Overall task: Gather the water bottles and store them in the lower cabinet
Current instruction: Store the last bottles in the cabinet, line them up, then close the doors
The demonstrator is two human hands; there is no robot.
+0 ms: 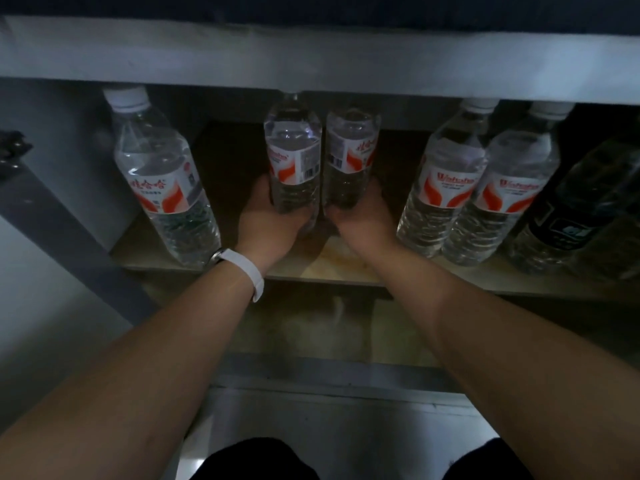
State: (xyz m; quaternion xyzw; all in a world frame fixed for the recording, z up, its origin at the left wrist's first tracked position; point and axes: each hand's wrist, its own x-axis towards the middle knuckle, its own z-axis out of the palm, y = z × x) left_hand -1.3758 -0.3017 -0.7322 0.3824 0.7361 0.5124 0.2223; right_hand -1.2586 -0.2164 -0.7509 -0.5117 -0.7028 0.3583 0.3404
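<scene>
Head view: dark-clad knees at the bottom edge, both bare forearms reaching forward, a white wristband on the left wrist. The left hand had its fingers curled round the lower body of a clear plastic water bottle with a red-and-white label. The right hand gripped a second matching bottle the same way.

Both bottles stood upright, touching side by side, inside the lower cabinet above its brown shelf board. The hands hid the bases, so we could not tell whether they rested on it.

We judged the step to be placing. Next move: set down, let go, draw straight back.

Neighbours: a lone like bottle at left, well apart; a pair of like bottles at right, near the right hand; a dark bottle beyond them. The necks ran up behind the grey top rail, so we judged lifting room scant.
</scene>
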